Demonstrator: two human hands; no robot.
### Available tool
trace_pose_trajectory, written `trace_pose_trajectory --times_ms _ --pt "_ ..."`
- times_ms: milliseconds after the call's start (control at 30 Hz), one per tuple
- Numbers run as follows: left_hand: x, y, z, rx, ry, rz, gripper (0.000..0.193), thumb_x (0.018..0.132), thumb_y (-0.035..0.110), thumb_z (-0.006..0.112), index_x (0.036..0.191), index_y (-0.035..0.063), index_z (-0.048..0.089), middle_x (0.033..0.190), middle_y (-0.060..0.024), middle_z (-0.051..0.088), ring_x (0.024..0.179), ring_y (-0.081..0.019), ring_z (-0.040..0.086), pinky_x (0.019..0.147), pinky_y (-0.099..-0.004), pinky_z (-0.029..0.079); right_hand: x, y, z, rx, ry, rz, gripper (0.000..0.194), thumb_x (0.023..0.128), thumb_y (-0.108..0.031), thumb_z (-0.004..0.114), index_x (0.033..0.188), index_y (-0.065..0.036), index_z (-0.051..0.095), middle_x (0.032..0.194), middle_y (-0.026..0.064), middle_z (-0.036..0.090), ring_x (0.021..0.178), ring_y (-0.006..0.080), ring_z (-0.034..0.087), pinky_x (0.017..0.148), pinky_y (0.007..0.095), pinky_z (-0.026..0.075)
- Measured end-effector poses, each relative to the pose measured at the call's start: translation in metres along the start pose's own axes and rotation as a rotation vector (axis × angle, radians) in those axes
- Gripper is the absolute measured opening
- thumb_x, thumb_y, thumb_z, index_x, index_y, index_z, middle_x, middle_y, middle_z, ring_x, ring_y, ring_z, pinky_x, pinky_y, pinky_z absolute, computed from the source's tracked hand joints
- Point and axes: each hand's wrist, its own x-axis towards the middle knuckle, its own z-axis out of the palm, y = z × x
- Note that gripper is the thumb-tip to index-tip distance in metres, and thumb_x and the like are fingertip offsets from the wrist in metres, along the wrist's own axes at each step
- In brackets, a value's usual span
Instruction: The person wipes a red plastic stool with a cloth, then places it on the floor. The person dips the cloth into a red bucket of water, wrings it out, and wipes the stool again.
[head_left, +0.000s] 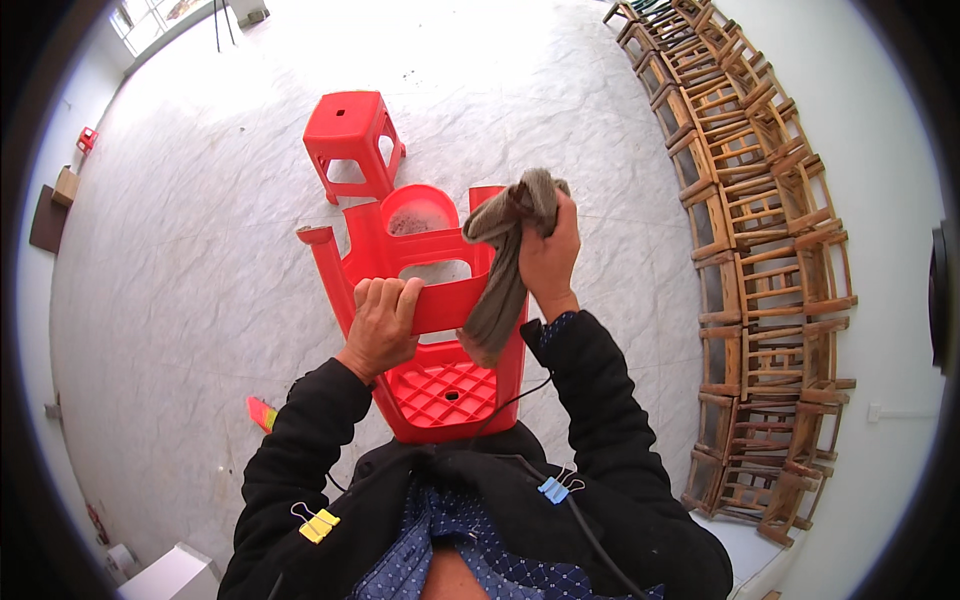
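Note:
A red plastic stool (450, 303) is tipped over before me, its legs pointing away and the ribbed underside of its seat showing near my lap. My left hand (384, 324) grips the crossbar between two of its legs. In my right hand (551, 255) is a damp-looking grey-brown cloth (495, 277), bunched at the top and draped over the stool's right leg. The cloth hides part of that leg. Just beyond the stool stands a red basin (421, 204) with foamy liquid inside, partly covered by the legs.
Another red plastic stool (352, 142) stands upright past the basin. Stacked wooden chairs (750, 225) line the right wall. A cardboard box (66, 186) is by the left wall, and a white box (172, 576) sits at lower left. A red-and-yellow object (262, 414) lies on the marbled floor (187, 300).

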Motion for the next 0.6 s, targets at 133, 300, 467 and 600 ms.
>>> trace_pose_trajectory --times_ms 133,300,467,600 --pt "-0.008 0.000 -0.003 0.026 0.016 -0.032 0.068 0.063 0.006 0.072 0.129 0.0023 0.055 0.103 -0.0104 0.055 0.097 -0.0286 0.055 0.091 -0.0438 0.038 0.040 0.003 -0.012 0.667 0.356 0.531 0.028 0.103 -0.003 0.054 0.131 -0.002 0.054 0.124 0.0091 0.064 0.108 0.0214 0.062 0.096 0.0365 0.052" --pt "-0.022 -0.004 -0.007 0.036 0.052 -0.090 0.066 0.063 0.006 0.072 0.127 0.0027 0.055 0.103 -0.0107 0.055 0.096 -0.0289 0.055 0.092 -0.0440 0.038 0.057 -0.004 -0.050 0.657 0.377 0.386 0.030 0.106 -0.013 0.058 0.133 -0.001 0.055 0.125 0.0113 0.064 0.107 0.0209 0.063 0.092 0.0350 0.053" --pt "-0.023 -0.004 -0.004 0.014 0.057 -0.082 0.064 0.063 0.005 0.072 0.125 0.0023 0.055 0.102 -0.0105 0.055 0.096 -0.0290 0.055 0.092 -0.0443 0.038 0.031 -0.024 -0.039 0.213 -0.060 0.109 0.030 0.096 -0.010 0.070 0.123 0.000 0.060 0.126 0.0117 0.064 0.113 0.0236 0.063 0.096 0.0373 0.052" --pt "-0.018 0.000 -0.005 -0.043 0.049 -0.017 0.064 0.062 0.006 0.073 0.123 0.0022 0.056 0.100 -0.0106 0.055 0.094 -0.0294 0.055 0.092 -0.0446 0.038 0.014 -0.028 0.002 -0.193 -0.366 -0.500 0.053 0.068 -0.007 0.089 0.116 -0.014 0.067 0.139 0.0200 0.054 0.131 0.0430 0.052 0.108 0.0494 0.045"
